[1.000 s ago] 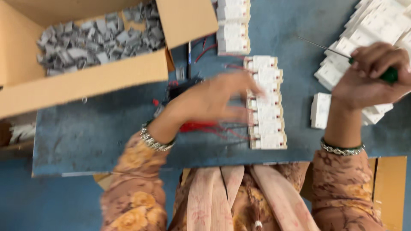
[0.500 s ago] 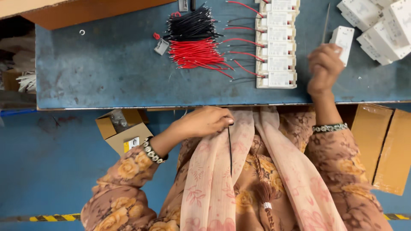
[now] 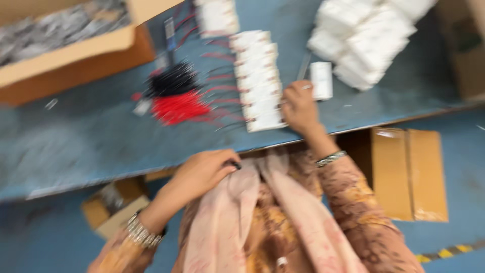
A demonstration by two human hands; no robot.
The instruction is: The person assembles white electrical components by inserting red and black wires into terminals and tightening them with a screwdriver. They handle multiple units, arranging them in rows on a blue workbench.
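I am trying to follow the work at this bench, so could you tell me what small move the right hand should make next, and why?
Probably reach for the single white block beside it. The right hand rests on the bench at the end of the row of white blocks, with a thin tool by it, while the left hand is down at the scarf.

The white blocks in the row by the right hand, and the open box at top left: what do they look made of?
White blocks: probably moulded plastic, matt white with squared edges and thin red leads coming off them; blur hides finer detail. Open box: corrugated cardboard by the look, plain brown with folded flaps and a thick raw edge. The right hand rests at the near end of the row.
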